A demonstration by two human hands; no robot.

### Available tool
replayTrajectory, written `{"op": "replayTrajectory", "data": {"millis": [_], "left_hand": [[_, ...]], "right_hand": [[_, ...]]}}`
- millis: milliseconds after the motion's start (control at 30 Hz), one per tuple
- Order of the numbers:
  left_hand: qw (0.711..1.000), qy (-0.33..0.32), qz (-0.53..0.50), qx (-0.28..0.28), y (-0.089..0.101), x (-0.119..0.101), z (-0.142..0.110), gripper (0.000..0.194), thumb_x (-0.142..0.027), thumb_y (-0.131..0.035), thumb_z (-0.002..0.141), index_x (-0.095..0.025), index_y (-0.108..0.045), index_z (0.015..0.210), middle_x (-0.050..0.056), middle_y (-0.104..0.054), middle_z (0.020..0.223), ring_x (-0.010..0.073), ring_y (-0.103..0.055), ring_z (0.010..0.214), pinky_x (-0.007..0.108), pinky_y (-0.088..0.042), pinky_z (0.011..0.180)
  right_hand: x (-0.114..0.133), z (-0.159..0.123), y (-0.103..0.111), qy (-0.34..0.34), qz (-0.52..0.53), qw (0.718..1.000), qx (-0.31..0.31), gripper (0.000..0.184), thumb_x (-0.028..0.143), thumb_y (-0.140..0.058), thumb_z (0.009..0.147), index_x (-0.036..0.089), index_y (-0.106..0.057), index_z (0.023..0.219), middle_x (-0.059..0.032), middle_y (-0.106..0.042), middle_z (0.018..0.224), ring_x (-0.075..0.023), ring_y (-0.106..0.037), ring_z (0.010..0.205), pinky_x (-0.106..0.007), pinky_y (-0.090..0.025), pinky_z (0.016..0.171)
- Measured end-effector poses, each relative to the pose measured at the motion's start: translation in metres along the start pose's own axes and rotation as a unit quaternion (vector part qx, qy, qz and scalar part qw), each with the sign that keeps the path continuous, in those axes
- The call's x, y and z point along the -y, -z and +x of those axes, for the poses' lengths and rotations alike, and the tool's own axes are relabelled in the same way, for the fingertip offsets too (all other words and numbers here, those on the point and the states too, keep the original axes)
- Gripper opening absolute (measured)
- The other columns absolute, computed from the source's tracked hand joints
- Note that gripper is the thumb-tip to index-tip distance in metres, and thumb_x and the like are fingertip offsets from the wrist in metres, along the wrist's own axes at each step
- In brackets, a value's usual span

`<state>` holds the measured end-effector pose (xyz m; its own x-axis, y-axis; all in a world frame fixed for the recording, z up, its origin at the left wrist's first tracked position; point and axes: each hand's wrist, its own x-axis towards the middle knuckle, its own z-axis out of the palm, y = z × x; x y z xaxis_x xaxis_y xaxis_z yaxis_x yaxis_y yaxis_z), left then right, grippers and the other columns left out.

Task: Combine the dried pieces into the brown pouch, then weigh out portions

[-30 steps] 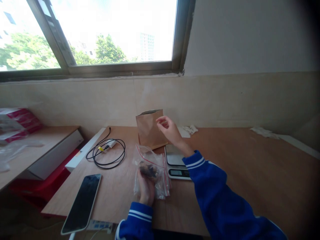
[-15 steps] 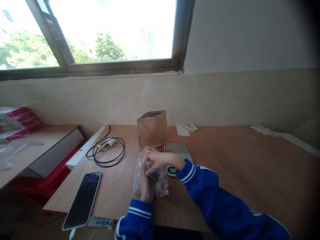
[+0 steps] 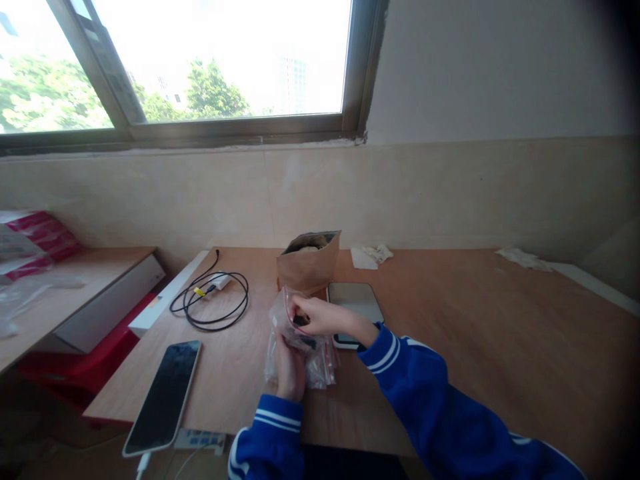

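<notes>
A clear zip-lock bag [image 3: 280, 320] with a red strip along its mouth is propped in my left hand [image 3: 291, 369], whose fingers are wrapped round its lower part. My right hand [image 3: 316, 316] is at the bag's opening, fingers closed round a small dark object [image 3: 301, 321] that I cannot identify. More clear bags with red strips [image 3: 323, 370] lie on the table just right of my left hand. Behind the hands stands an open brown paper pouch [image 3: 307, 270] with pale contents visible at the top. A flat kitchen scale [image 3: 356, 301] sits partly under my right wrist.
A phone [image 3: 164, 397] with a white cable plugged in lies at the table's left edge. Behind it are a coiled black cable [image 3: 245, 303] and a white adapter [image 3: 220, 281]. Crumpled tissue [image 3: 377, 254] is near the wall. A second table [image 3: 117, 263] stands left.
My right hand has shifted slightly at the bag's mouth, and the dark object shows more clearly. The paper pouch's top has sagged wider, revealing its contents.
</notes>
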<state>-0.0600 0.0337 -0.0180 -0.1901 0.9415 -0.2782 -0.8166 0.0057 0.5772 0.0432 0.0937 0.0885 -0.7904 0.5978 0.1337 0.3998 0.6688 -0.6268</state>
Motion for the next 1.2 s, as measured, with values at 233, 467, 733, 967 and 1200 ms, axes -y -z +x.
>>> {"op": "replayTrajectory", "data": {"millis": [233,467,733,967,1200], "left_hand": [[1.0,-0.01,0.007,0.018,-0.005,-0.001,-0.002,0.042,-0.043,-0.038,0.091,-0.014,-0.062,0.111,0.011,-0.064,0.115,0.0232,-0.057,0.112,0.035,-0.045,0.095],[0.999,0.001,0.025,-0.022,-0.007,-0.005,-0.006,0.041,-0.042,-0.034,0.093,-0.02,-0.057,0.119,0.008,-0.064,0.113,0.0201,-0.06,0.102,0.036,-0.05,0.087],[0.999,0.011,0.035,-0.009,-0.004,-0.009,-0.01,0.044,-0.046,-0.038,0.09,-0.026,-0.049,0.128,0.008,-0.063,0.112,0.0168,-0.062,0.081,0.035,-0.052,0.075],[0.999,0.009,0.036,-0.017,-0.005,-0.01,-0.01,0.044,-0.044,-0.041,0.089,-0.024,-0.051,0.127,0.008,-0.064,0.11,0.0149,-0.06,0.073,0.033,-0.051,0.072],[0.999,0.007,0.036,-0.013,-0.005,-0.01,-0.011,0.045,-0.043,-0.038,0.091,-0.024,-0.048,0.13,0.008,-0.065,0.108,0.016,-0.061,0.077,0.033,-0.05,0.075]], "right_hand": [[0.001,-0.002,0.009,-0.004,0.011,0.997,0.072,0.02,0.019,-0.065,0.073,0.016,-0.061,0.093,-0.0024,-0.064,0.085,-0.0166,-0.058,0.076,-0.026,-0.045,0.068],[0.0,-0.005,0.032,-0.008,0.135,0.99,-0.051,0.027,0.027,-0.067,0.075,0.017,-0.064,0.099,-0.0029,-0.063,0.083,-0.0142,-0.058,0.07,-0.024,-0.046,0.06],[-0.003,0.01,0.072,0.065,0.159,0.928,-0.33,0.03,0.034,-0.059,0.082,0.02,-0.055,0.108,-0.0073,-0.06,0.11,-0.0172,-0.058,0.096,-0.032,-0.048,0.086],[-0.019,0.037,0.085,0.064,0.077,0.848,-0.521,0.031,0.04,-0.047,0.089,0.022,-0.044,0.114,-0.0086,-0.054,0.116,-0.0169,-0.056,0.104,-0.031,-0.048,0.09],[-0.024,0.051,0.083,0.061,0.023,0.824,-0.562,0.03,0.041,-0.043,0.092,0.022,-0.043,0.115,-0.0107,-0.052,0.116,-0.0187,-0.054,0.106,-0.033,-0.046,0.092]]}}
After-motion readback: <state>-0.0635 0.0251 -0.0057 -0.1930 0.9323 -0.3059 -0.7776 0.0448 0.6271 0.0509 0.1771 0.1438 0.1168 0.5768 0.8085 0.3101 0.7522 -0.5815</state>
